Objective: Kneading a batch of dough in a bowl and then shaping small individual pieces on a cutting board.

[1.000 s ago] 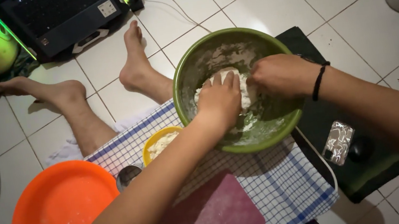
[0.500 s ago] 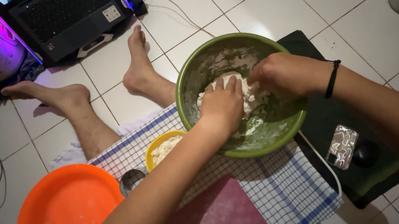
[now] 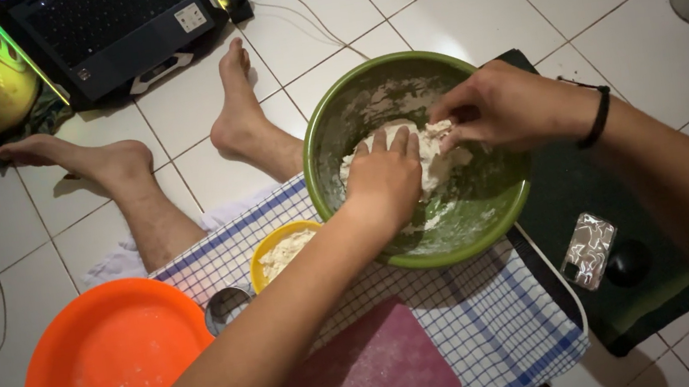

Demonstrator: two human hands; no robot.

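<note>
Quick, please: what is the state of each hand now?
Left hand: flat, open, pressing the dough.
Right hand: fingers curled, pinching the dough.

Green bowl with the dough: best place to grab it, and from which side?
Probably the green bowl's near rim, from the person's side. The lip is thick, rounded and bare there above the checked cloth. Both hands, left hand and right hand, sit in the dough, blocking the middle and far-right rim.

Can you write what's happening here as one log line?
left hand: pressing dough | right hand: pinching dough | in green bowl | on checked cloth
</note>
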